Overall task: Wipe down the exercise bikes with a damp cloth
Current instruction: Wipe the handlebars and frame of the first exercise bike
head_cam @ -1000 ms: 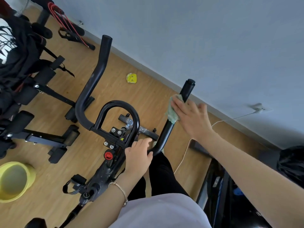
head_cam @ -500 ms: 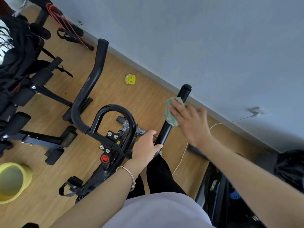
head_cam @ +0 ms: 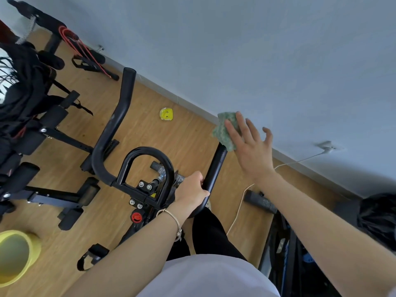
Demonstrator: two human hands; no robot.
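A black exercise bike stands below me, its looped centre handlebar (head_cam: 147,153) between two long side bars. My left hand (head_cam: 190,191) grips the bend at the base of the right side bar (head_cam: 216,166). A green cloth (head_cam: 225,131) covers that bar's upper tip. My right hand (head_cam: 250,151) presses on the cloth with straight, spread fingers; its thumb is hidden. The left side bar (head_cam: 111,133) is bare. A red knob (head_cam: 136,217) sits on the stem.
A yellow bucket (head_cam: 15,256) stands on the wood floor at lower left. Black gym equipment (head_cam: 53,196) crowds the left side. A small yellow object (head_cam: 166,114) lies near the wall. A white cable (head_cam: 237,209) runs across the floor on the right, and a black bag (head_cam: 377,217) sits there too.
My right hand has slid the cloth up the right side bar from its upper part onto the tip. My left hand has shifted its grip slightly up the bend.
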